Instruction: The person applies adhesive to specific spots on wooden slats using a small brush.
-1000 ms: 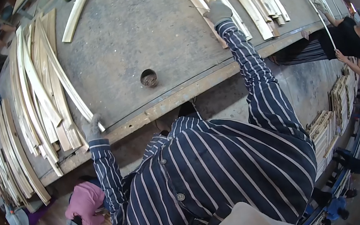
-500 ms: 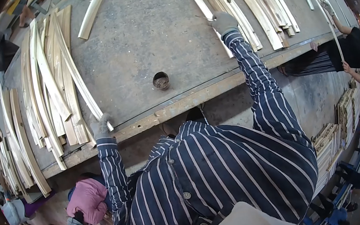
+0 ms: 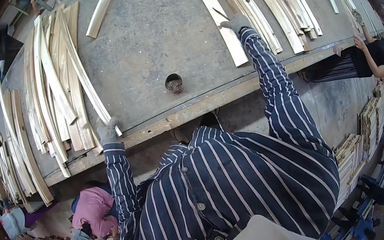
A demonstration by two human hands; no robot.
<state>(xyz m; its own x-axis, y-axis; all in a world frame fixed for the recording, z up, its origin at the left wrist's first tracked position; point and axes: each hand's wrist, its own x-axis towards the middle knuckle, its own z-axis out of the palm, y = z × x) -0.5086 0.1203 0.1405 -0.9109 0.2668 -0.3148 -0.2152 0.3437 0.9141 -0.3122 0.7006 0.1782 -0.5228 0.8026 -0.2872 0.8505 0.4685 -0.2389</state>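
My gloved left hand [image 3: 108,129] is closed round the near end of a long wooden strip [image 3: 82,79] at the table's front edge. Farther right, my gloved right hand [image 3: 237,23] is closed on a thin dark tool [image 3: 221,14]. It touches the right edge of a wide pale strip [image 3: 218,21], whose broad face shows. Between my hands a small cup [image 3: 173,83] with brown contents stands on the grey table [image 3: 143,57].
Wooden strips [image 3: 49,77] lie in a pile at the left, and more strips [image 3: 279,2] at the right. A co-worker in pink [image 3: 93,209] bends below the table's front edge. Another in black [image 3: 378,55] handles strips at the far right.
The pale strip by my right hand has turned from its narrow edge to its broad face. My right hand has moved slightly. The co-worker at the right has shifted both arms.
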